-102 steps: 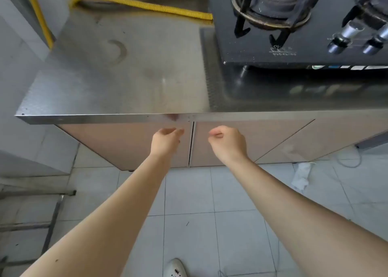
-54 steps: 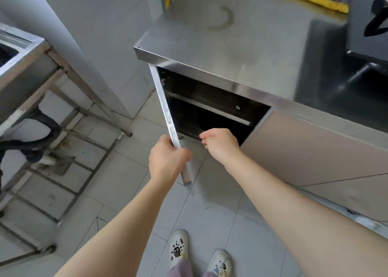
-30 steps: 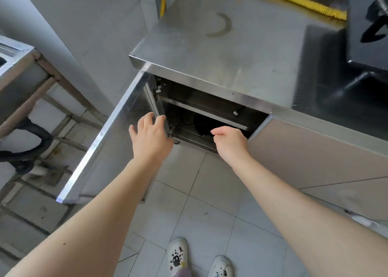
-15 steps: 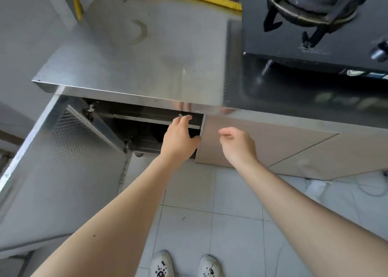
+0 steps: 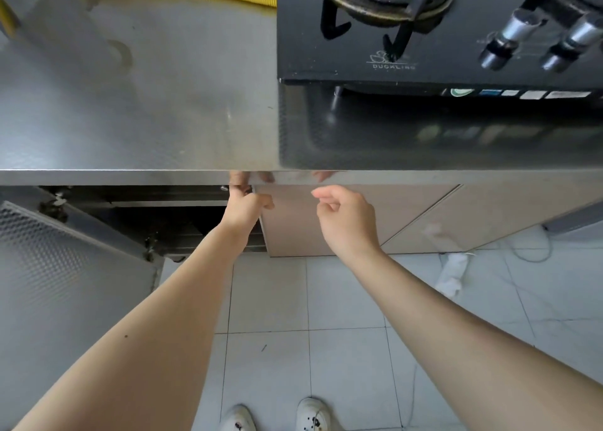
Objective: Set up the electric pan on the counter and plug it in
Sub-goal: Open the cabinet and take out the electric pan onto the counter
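Electric pan, not in sight, likely rigid and weighty, wants both hands under its sides; left hand [image 5: 244,207] grips the cabinet door [image 5: 293,234] edge, right hand [image 5: 346,218] hovers loosely curled, empty.

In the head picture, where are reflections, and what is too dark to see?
Head view: the steel counter mirrors the gas stove as a dark blur; its front lip reflects the left hand gripping the closed door; the open cabinet lies in deep shadow.
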The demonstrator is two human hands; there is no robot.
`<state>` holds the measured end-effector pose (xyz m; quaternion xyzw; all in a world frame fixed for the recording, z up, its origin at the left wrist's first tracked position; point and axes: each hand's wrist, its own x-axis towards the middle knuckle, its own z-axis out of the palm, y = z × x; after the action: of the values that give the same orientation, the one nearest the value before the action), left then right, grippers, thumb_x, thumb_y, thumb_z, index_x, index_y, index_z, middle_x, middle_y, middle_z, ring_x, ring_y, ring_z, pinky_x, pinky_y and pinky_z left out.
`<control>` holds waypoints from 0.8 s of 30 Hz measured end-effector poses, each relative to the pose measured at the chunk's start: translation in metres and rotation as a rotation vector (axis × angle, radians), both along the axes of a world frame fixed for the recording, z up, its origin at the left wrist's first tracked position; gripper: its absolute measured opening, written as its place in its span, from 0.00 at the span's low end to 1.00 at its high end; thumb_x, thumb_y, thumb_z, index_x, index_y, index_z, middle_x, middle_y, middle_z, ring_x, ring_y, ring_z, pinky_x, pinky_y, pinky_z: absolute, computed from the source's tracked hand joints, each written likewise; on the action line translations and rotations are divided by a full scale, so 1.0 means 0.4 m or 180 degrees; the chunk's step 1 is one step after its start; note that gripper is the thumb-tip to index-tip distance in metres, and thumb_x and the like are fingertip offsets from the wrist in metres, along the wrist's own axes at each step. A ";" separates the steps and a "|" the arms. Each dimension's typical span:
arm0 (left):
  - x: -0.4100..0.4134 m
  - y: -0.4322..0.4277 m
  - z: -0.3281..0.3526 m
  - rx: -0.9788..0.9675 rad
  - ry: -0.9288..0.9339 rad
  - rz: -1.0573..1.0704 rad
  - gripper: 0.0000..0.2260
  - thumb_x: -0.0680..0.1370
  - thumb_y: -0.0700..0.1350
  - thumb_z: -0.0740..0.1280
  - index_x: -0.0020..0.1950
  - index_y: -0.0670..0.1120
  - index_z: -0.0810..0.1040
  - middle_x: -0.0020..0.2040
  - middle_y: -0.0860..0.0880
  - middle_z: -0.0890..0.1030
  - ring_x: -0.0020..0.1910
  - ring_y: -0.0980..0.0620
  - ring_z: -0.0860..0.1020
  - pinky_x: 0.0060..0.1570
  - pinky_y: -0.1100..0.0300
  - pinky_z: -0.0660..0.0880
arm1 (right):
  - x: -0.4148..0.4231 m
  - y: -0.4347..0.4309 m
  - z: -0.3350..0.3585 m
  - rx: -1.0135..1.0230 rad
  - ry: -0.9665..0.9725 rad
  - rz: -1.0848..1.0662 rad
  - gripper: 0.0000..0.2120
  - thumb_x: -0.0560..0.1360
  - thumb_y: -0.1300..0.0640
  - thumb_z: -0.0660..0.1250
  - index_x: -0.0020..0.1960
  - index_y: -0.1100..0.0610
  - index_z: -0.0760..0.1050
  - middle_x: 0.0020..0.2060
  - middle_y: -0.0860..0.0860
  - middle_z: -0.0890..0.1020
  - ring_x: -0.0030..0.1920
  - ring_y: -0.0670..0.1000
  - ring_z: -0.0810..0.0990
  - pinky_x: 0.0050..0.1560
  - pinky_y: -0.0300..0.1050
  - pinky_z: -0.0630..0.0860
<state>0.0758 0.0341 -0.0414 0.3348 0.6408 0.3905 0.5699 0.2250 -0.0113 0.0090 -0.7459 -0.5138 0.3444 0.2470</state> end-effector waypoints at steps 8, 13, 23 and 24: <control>-0.003 0.004 -0.026 0.0042 -0.0031 -0.0046 0.20 0.68 0.31 0.58 0.56 0.48 0.68 0.52 0.51 0.74 0.50 0.52 0.70 0.45 0.65 0.65 | -0.003 -0.001 -0.011 0.0176 -0.0054 -0.0052 0.17 0.76 0.64 0.58 0.58 0.52 0.80 0.57 0.47 0.82 0.58 0.48 0.79 0.57 0.40 0.74; -0.019 -0.020 -0.044 -0.0332 0.0144 -0.0144 0.21 0.68 0.53 0.60 0.60 0.51 0.65 0.62 0.50 0.72 0.63 0.50 0.69 0.56 0.56 0.61 | 0.021 -0.004 -0.001 0.0444 -0.0195 -0.0097 0.16 0.77 0.63 0.59 0.58 0.52 0.80 0.57 0.46 0.82 0.58 0.48 0.78 0.56 0.40 0.72; -0.038 -0.154 0.006 -0.0899 0.0851 -0.1278 0.08 0.78 0.50 0.64 0.45 0.47 0.79 0.36 0.50 0.81 0.41 0.50 0.81 0.61 0.54 0.75 | 0.035 -0.073 -0.033 0.0394 -0.1198 0.0729 0.13 0.79 0.56 0.60 0.60 0.52 0.79 0.53 0.50 0.83 0.55 0.53 0.79 0.56 0.45 0.73; -0.020 -0.171 0.010 -0.1054 0.0919 -0.1482 0.08 0.78 0.47 0.65 0.49 0.44 0.80 0.40 0.48 0.82 0.41 0.51 0.81 0.57 0.56 0.77 | 0.041 -0.084 -0.041 0.0299 -0.1417 0.0845 0.13 0.79 0.53 0.59 0.57 0.52 0.80 0.49 0.51 0.85 0.52 0.54 0.80 0.60 0.47 0.72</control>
<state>0.0678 -0.0341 -0.0374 0.4271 0.6761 0.0885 0.5938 0.2415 -0.0447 -0.0075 -0.7171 -0.6643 0.1769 0.1149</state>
